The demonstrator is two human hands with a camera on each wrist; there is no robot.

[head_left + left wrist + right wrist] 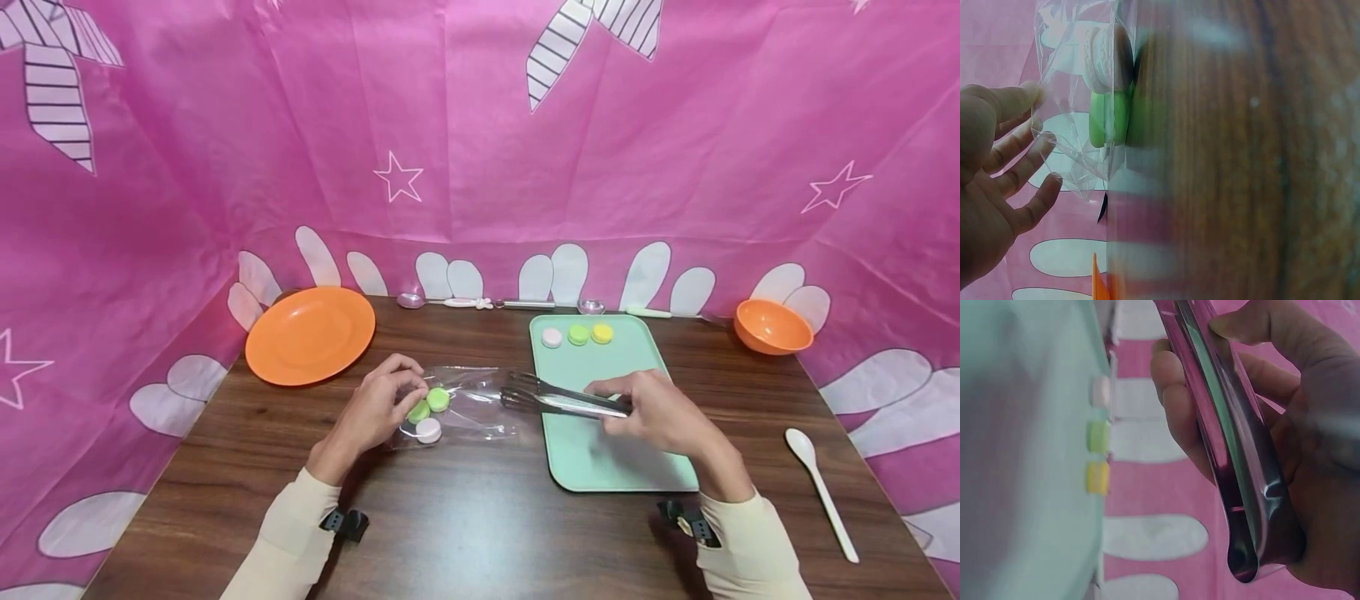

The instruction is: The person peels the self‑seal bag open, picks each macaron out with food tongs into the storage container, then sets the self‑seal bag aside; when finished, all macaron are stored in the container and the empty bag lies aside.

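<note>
A clear plastic bag lies on the table between the hands. Inside its left end are two green macarons and a pale pink macaron. My left hand pinches that end of the bag between thumb and fingers, as the left wrist view also shows with the bag. Metal tongs are gripped in my right hand above the green tray. The tips of the tongs point left, over the bag's right end, with no macaron between them.
A pink macaron, a green macaron and a yellow macaron sit along the tray's far edge. An orange plate is at left, an orange bowl at back right. A white spoon lies at right; several utensils line the back.
</note>
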